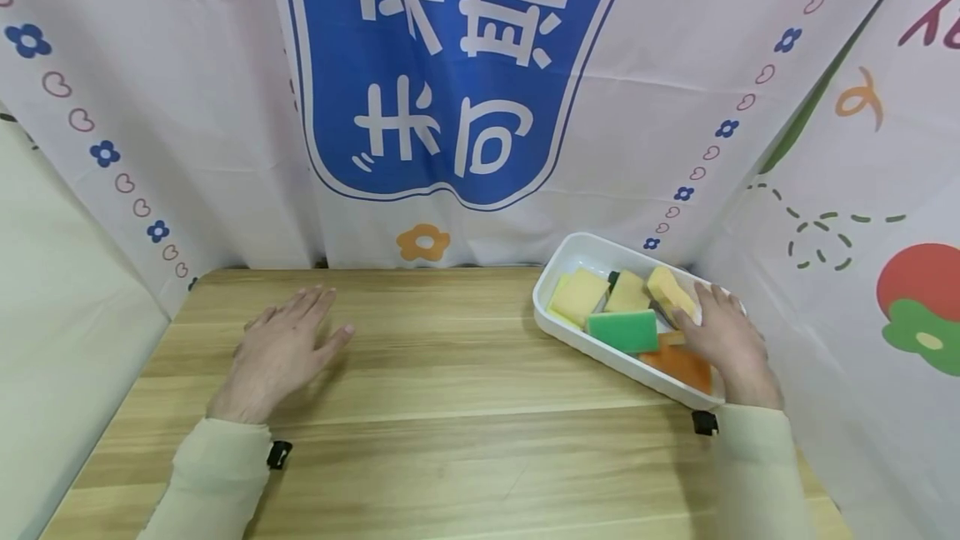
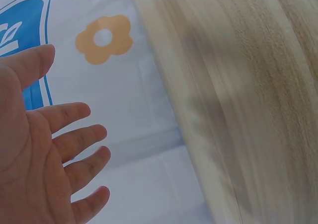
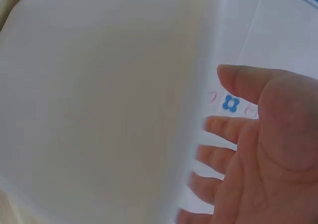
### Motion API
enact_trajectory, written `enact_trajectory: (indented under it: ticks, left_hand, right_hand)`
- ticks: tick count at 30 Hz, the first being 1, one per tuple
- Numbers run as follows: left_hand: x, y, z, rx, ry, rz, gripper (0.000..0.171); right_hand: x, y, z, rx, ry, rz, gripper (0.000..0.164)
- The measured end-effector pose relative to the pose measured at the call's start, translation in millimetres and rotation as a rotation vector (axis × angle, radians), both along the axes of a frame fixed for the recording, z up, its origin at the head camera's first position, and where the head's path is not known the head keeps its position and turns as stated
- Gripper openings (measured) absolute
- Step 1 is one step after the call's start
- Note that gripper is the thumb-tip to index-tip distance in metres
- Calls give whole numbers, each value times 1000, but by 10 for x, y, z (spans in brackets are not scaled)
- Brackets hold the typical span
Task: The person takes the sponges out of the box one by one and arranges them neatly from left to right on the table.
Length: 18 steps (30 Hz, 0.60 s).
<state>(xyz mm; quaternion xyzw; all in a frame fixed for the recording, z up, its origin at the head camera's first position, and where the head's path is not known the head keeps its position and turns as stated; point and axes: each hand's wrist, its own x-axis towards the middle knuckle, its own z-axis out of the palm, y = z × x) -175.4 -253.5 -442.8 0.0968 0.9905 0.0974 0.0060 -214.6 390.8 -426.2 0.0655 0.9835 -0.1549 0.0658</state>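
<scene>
Fingers (image 2: 82, 140) released, left hand (image 1: 279, 352) and right hand (image 1: 727, 342).
Left above wooden table (image 1: 450, 457), right by yellow sponge (image 1: 666, 288) in white tray (image 1: 588, 253).

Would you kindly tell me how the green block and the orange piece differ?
The green block is bright green, the orange piece deep orange. The orange piece lies further right than the green block. The right hand is closer to the orange piece than to the green block. Both sit in the white tray.

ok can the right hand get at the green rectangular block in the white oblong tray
Likely yes: the right hand is at the tray's right end, and nothing covers the green block.
</scene>
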Motion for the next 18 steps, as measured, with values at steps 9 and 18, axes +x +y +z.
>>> enact_trajectory:
  ticks: [9,18]
  left_hand:
    - [5,7,19,-13,-6,-8,87]
    - [12,22,8,-7,-8,-12,86]
  right_hand:
    - [31,145,-3,-96,-140,-131,94]
    - [40,147,28,-85,-219,-144,92]
